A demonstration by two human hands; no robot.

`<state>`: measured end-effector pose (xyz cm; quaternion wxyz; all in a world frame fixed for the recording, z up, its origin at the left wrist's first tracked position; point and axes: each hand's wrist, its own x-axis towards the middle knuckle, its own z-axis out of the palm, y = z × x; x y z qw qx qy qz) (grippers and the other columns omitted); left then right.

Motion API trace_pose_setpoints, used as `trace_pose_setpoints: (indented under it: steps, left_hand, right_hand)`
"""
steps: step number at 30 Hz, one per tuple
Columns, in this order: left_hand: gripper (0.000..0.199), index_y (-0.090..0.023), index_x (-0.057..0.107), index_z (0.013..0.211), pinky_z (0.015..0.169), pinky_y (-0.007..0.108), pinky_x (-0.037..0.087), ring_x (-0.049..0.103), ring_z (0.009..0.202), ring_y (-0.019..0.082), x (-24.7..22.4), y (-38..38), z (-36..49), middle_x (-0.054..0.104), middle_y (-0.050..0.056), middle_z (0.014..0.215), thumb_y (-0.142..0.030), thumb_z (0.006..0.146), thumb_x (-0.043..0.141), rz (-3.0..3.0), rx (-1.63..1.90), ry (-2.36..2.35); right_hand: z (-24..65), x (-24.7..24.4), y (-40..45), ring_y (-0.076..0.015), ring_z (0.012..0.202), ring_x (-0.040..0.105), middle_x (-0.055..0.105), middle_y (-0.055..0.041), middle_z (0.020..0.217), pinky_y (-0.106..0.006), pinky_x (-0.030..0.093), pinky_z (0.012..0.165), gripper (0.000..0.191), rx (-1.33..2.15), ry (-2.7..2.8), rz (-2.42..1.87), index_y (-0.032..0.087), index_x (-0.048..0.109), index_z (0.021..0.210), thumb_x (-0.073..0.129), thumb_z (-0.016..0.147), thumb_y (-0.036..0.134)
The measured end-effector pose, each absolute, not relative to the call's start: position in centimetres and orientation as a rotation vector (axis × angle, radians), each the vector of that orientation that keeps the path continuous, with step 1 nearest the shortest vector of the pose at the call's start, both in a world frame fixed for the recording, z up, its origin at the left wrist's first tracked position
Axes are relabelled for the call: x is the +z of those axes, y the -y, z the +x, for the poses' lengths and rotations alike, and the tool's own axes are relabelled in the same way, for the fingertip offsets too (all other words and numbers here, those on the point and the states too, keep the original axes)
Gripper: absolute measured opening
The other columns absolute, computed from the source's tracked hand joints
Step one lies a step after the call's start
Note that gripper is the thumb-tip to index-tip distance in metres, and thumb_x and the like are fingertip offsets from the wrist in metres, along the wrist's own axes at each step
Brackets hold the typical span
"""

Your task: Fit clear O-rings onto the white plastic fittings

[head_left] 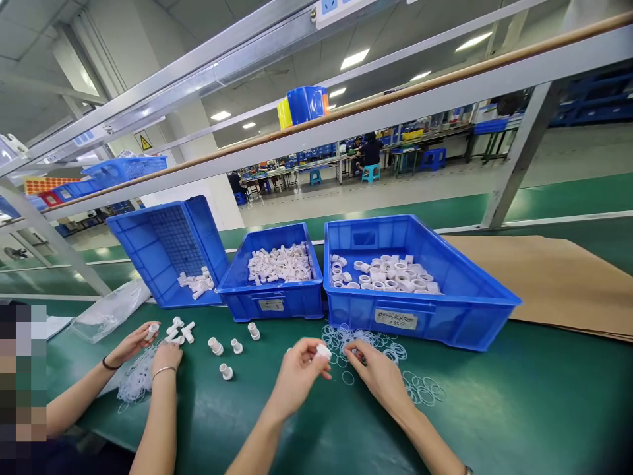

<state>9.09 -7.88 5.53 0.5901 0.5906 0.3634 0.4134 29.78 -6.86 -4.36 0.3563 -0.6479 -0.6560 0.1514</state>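
My left hand (294, 376) is closed around a white plastic pipe fitting (324, 351), its round end showing past the fingers and the rest hidden. To its right, my right hand (378, 379) has thumb and index finger pinched together at the edge of a pile of thin clear rings (378, 340). Whether a ring is between those fingertips I cannot make out. One loose ring (347, 377) lies on the green table between my hands. More clear rings (422, 389) are spread beside my right hand. Several white fittings (226, 371) stand on the table left of my left hand.
A blue bin (469, 316) of white ring-shaped parts and a smaller blue bin (242, 303) of white fittings stand behind my hands. A tilted blue bin (143, 244) is farther left. A co-worker's hands (165, 359) handle white parts at left. Brown cardboard (554, 277) lies right.
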Motion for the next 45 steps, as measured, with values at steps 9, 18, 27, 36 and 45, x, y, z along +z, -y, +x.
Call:
trace_pose_setpoints:
  steps: [9, 18, 27, 36, 45]
  left_hand:
    - [0.067, -0.015, 0.053, 0.13, 0.071, 0.032, 0.059, 0.07, 0.077, 0.019, 1.9, 9.9, 9.6, 0.06, 0.004, 0.09, -0.045, 0.076, 0.079, 1.198, 0.909, -0.877]
    - [0.052, -0.011, 0.067, 0.108, 0.061, 0.029, 0.061, 0.068, 0.075, 0.02, 1.5, 9.6, 9.1, 0.066, 0.007, 0.085, -0.048, 0.074, 0.079, 1.221, 0.978, -1.042]
    - [0.05, -0.009, 0.056, 0.1, 0.06, 0.026, 0.059, 0.07, 0.072, 0.018, 1.7, 9.8, 9.0, 0.069, 0.011, 0.083, -0.048, 0.078, 0.079, 0.967, 0.995, -0.809]
    - [0.049, -0.011, 0.051, 0.093, 0.044, 0.016, 0.051, 0.066, 0.056, 0.013, 0.4, 10.2, 8.7, 0.068, 0.009, 0.074, -0.048, 0.078, 0.08, 0.689, 0.857, -0.614]
    - [0.041, -0.009, 0.057, 0.088, 0.04, 0.014, 0.049, 0.065, 0.051, 0.012, 0.5, 11.1, 9.0, 0.069, 0.01, 0.071, -0.041, 0.078, 0.081, 0.596, 0.811, -0.549]
  right_hand:
    - [28.5, -0.7, 8.2, -0.0163, 0.066, 0.048, 0.057, 0.0008, 0.074, -0.027, 0.036, 0.061, 0.034, 0.912, 1.635, -1.238, 0.023, 0.067, 0.091, 0.054, 0.095, 0.054]
    - [27.6, 1.2, 9.6, -0.0147, 0.07, 0.046, 0.057, -0.0006, 0.079, -0.027, 0.036, 0.062, 0.037, 1.158, 1.731, -1.065, 0.02, 0.063, 0.082, 0.052, 0.097, 0.052]
    - [27.7, 0.7, 9.4, -0.0136, 0.066, 0.042, 0.051, 0.0027, 0.073, -0.026, 0.033, 0.06, 0.037, 1.159, 1.66, -1.152, 0.02, 0.062, 0.088, 0.06, 0.092, 0.057]
    - [26.7, 1.2, 9.7, -0.0164, 0.075, 0.059, 0.062, -0.0006, 0.081, -0.03, 0.045, 0.074, 0.035, 1.59, 1.513, -0.734, 0.018, 0.064, 0.105, 0.065, 0.091, 0.05]
    - [27.6, 1.9, 10.1, -0.0172, 0.074, 0.055, 0.062, -0.0021, 0.082, -0.03, 0.043, 0.072, 0.039, 1.603, 1.624, -0.811, 0.018, 0.064, 0.1, 0.066, 0.088, 0.055]
